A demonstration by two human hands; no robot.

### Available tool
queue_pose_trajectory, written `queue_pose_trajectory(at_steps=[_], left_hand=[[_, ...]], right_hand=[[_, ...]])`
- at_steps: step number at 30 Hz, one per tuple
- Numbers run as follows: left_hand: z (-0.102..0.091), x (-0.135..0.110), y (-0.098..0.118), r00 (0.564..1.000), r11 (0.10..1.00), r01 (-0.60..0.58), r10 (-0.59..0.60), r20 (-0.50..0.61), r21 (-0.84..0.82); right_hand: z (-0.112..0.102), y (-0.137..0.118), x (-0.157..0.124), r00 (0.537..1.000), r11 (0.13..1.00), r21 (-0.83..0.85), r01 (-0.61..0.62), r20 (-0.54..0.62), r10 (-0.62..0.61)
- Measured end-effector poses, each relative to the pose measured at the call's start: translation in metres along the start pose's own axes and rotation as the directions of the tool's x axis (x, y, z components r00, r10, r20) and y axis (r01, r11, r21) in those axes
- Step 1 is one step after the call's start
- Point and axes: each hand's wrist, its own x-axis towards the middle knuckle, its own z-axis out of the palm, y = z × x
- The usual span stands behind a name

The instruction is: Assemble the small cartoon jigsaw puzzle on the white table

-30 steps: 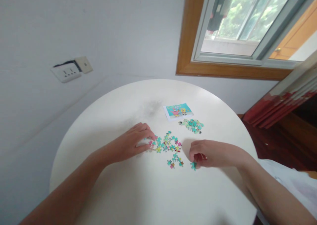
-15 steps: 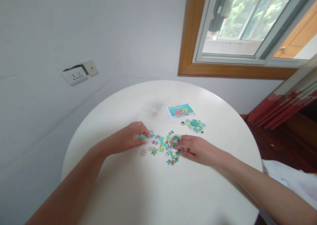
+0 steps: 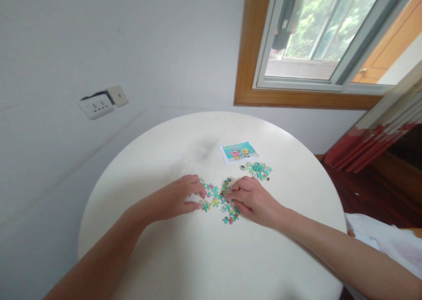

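Note:
Loose jigsaw puzzle pieces (image 3: 215, 195) in turquoise, yellow and pink lie spread on the white table between my hands. At their left edge is my left hand (image 3: 180, 198), its thumb and curved fingers apart around a small gap, fingertips at the outermost pieces. My right hand (image 3: 252, 199) reaches in from the right with bent, spread fingers; their tips touch the pieces and hide some of them. I see nothing gripped in either hand.
A second heap of puzzle pieces (image 3: 259, 170) lies beyond my right hand. Behind it is a picture card (image 3: 239, 152) with cartoon figures. The round white table (image 3: 198, 256) stands near a wall with a socket (image 3: 96, 106) and a window (image 3: 306, 36).
My left hand has moved right and nearer to me, around the left-hand pieces. My right hand has shifted slightly left over the pieces. The camera view has tilted a little.

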Motion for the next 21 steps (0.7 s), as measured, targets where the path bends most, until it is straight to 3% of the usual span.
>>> queue_pose_trajectory(at_steps=[9, 21], left_hand=[[0.003, 0.004, 0.004, 0.999, 0.999, -0.008, 0.011, -0.052, 0.048], [0.008, 0.014, 0.002, 0.991, 0.998, -0.055, 0.058, -0.117, 0.026]], right_hand=[[-0.008, 0.013, -0.002, 0.998, 0.999, 0.017, -0.034, -0.052, 0.035], [-0.007, 0.022, -0.003, 0.998, 0.999, 0.021, -0.049, -0.032, 0.049]])
